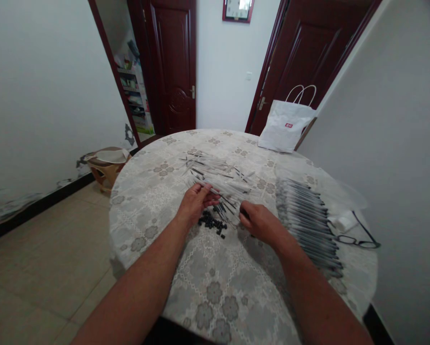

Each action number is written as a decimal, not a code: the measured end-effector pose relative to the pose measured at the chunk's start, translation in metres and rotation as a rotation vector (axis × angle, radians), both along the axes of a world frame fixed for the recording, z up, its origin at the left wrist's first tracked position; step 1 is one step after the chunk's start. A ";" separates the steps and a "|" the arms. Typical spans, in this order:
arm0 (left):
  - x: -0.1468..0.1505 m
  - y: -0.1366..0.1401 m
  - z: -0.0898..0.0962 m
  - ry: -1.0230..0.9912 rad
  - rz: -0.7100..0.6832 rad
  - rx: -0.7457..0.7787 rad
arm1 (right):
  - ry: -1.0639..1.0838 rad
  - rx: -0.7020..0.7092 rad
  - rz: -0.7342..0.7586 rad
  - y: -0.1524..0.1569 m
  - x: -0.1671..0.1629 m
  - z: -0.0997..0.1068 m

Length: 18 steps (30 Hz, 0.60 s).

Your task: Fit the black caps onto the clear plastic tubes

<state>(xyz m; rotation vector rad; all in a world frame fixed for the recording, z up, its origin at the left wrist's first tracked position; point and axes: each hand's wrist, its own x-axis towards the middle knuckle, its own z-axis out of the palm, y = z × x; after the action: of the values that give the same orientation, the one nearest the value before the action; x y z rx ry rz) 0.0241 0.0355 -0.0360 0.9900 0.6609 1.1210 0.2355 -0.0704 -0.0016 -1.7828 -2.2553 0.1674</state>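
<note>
My left hand (197, 203) is above the middle of the table, thumb and fingers closed on a slim pen part whose exact kind I cannot make out. Just to its right, my right hand (258, 220) is curled, fingertips bent in; whatever they grip is hidden. Beneath and beyond the hands lies a loose heap of clear pen barrels (215, 165) and thin dark-tipped sticks that look like refills. Small black pen caps or plugs (212, 221) are piled close below the left hand. A long row of pens (310, 223) lies side by side right of my right hand.
A patterned tablecloth (215, 292) covers the round table. At right are eyeglasses (358, 239), a small white item (345, 222) and clear plastic film (339, 189). A white paper bag (286, 125) stands at the back right. A stool (109, 165) is at left.
</note>
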 end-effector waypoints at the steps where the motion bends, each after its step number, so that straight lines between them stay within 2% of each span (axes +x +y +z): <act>1: 0.000 0.000 0.001 -0.003 0.010 -0.007 | 0.019 0.019 -0.001 0.000 0.000 0.000; 5: 0.003 -0.004 0.003 0.032 -0.021 -0.022 | 0.136 0.130 -0.012 0.002 -0.003 0.000; 9: 0.006 -0.011 0.003 0.044 -0.163 -0.065 | 0.442 0.217 -0.035 0.003 -0.012 -0.001; 11: 0.006 -0.015 0.004 0.054 -0.259 -0.088 | 0.670 0.151 -0.051 0.004 -0.017 -0.004; 14: 0.004 -0.019 0.008 0.043 -0.366 -0.127 | 1.001 -0.039 -0.057 0.006 -0.023 -0.008; 16: 0.002 -0.020 0.010 -0.008 -0.399 -0.162 | 1.142 -0.124 -0.063 0.008 -0.023 -0.010; 18: 0.001 -0.019 0.012 -0.088 -0.388 -0.205 | 1.190 -0.128 -0.100 0.011 -0.018 -0.011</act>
<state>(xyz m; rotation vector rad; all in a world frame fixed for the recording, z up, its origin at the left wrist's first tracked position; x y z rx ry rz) 0.0250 0.0164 -0.0244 0.8430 0.4753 0.7349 0.2171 -0.0596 -0.0124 -1.2490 -1.2895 1.0403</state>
